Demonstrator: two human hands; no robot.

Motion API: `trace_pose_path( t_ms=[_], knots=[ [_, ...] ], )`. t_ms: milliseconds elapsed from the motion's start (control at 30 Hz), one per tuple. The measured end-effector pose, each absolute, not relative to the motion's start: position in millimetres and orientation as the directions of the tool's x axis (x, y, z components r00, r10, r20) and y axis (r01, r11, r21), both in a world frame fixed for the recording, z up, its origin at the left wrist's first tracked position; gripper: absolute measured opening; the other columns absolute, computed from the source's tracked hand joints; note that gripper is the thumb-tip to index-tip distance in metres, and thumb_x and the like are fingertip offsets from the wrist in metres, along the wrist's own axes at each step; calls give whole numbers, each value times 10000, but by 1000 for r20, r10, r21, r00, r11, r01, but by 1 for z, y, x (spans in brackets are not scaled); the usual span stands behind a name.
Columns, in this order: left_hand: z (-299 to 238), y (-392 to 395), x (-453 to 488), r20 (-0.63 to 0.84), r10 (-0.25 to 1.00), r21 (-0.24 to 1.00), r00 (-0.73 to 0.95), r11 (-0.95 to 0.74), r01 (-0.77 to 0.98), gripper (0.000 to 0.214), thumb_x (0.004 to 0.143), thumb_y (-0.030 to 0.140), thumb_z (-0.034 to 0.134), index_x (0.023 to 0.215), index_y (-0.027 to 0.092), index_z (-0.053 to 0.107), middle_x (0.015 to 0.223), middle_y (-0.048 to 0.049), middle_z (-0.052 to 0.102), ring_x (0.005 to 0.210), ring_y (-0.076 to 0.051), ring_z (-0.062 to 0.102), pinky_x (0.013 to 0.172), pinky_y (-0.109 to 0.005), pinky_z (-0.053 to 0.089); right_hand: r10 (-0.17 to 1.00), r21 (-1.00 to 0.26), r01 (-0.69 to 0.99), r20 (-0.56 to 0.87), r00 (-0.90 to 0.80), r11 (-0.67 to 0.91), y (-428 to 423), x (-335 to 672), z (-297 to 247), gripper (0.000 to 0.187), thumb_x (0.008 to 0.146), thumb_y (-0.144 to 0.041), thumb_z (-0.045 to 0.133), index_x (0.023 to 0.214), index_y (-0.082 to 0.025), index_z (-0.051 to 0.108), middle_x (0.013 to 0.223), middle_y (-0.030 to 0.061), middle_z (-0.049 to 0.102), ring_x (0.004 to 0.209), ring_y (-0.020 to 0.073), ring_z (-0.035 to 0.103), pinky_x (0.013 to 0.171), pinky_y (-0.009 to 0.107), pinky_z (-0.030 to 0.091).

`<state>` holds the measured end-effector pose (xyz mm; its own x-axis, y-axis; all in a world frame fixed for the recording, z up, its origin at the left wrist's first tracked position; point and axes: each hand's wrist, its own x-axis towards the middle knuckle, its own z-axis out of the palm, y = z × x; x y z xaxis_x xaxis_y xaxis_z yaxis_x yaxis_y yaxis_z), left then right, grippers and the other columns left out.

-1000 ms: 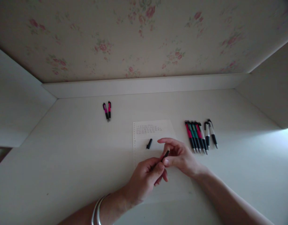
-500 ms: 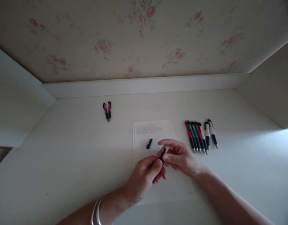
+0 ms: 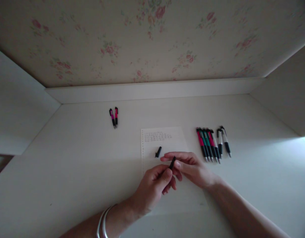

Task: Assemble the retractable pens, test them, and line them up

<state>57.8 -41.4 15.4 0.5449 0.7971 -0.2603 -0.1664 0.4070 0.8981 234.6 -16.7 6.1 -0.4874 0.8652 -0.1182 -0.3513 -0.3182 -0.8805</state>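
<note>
My left hand [image 3: 153, 185] pinches a small black pen part [image 3: 172, 163] between thumb and fingers, its end pointing up and away from me. From the other side, my right hand [image 3: 196, 170] meets it, thumb at the part's upper end and forefinger stretched out behind. The rest of the part is hidden in my left fingers. Just beyond the hands, a short black pen piece with a clip [image 3: 158, 152] lies on a sheet of paper [image 3: 176, 142]. Handwritten lines cover the sheet's top.
Several pens [image 3: 207, 145] in red, green and white with black grips lie in a row to the right. A white pen [image 3: 226, 142] slants beside them. Far left lie a purple pen [image 3: 112, 118] and a pink pen [image 3: 116, 117]. White panels enclose the desk [image 3: 80, 148].
My right hand has lowered slightly, and its forefinger now reaches further left past the black pen part. My left hand has hardly moved.
</note>
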Motion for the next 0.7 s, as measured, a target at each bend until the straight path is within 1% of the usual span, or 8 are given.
trace_pose_path(
  t_ms=[133, 167, 233, 300, 433, 500, 600, 700],
  knots=[
    [16, -41, 58, -276, 802, 893, 530, 418, -167, 442, 926, 552, 568, 882, 116, 626, 680, -20, 581, 540, -92, 411, 500, -223, 320, 861, -849, -399, -118, -495, -346, -17, 232, 9, 177, 835, -326, 774, 841, -150, 755, 590, -24, 605, 449, 87, 551, 399, 194, 422],
    [15, -41, 58, -273, 802, 895, 531, 415, -166, 441, 923, 550, 574, 881, 115, 626, 679, -21, 582, 541, -92, 414, 501, -224, 323, 869, -843, -415, -116, -481, -342, -17, 232, 9, 184, 811, -331, 795, 849, -156, 755, 622, -16, 626, 475, 96, 571, 416, 205, 446],
    [15, -40, 58, -263, 802, 898, 537, 406, -167, 449, 939, 543, 552, 888, 107, 644, 689, -24, 582, 549, -91, 419, 510, -224, 327, 888, -850, -415, -123, -443, -325, -17, 232, 10, 258, 809, -355, 795, 982, -167, 758, 716, 15, 681, 511, 94, 572, 452, 218, 476],
    [13, -41, 58, -260, 803, 895, 536, 410, -179, 454, 950, 542, 533, 902, 105, 649, 695, -23, 581, 547, -88, 419, 510, -221, 325, 894, -868, -378, -149, -422, -323, -17, 232, 10, 299, 843, -372, 761, 1045, -152, 751, 730, 35, 698, 484, 73, 526, 428, 198, 442],
    [12, -42, 58, -280, 795, 887, 539, 428, -170, 448, 936, 553, 553, 917, 111, 625, 687, -22, 590, 535, -87, 424, 499, -217, 324, 914, -863, -393, -166, -371, -316, -17, 233, 8, 206, 769, -317, 830, 766, -139, 728, 570, -8, 640, 466, 85, 535, 409, 186, 426],
    [13, -42, 58, -281, 794, 892, 539, 423, -157, 450, 939, 549, 549, 916, 107, 631, 689, -24, 590, 541, -88, 428, 504, -219, 328, 917, -867, -402, -138, -374, -294, -17, 234, 9, 227, 757, -335, 838, 830, -149, 731, 636, 2, 672, 506, 93, 565, 435, 194, 452],
    [14, -41, 58, -267, 800, 901, 537, 405, -156, 462, 948, 545, 533, 890, 103, 651, 686, -22, 576, 552, -90, 429, 510, -220, 330, 889, -883, -360, -123, -442, -302, -17, 233, 10, 259, 837, -350, 769, 985, -141, 731, 700, 22, 698, 496, 83, 576, 416, 180, 435],
    [15, -41, 58, -281, 792, 896, 542, 420, -148, 480, 931, 579, 539, 874, 112, 633, 679, -26, 588, 535, -92, 432, 498, -222, 333, 863, -850, -391, -134, -487, -353, -18, 231, 10, 182, 829, -302, 777, 862, -138, 706, 619, -11, 666, 458, 119, 627, 405, 216, 485]
  ],
)
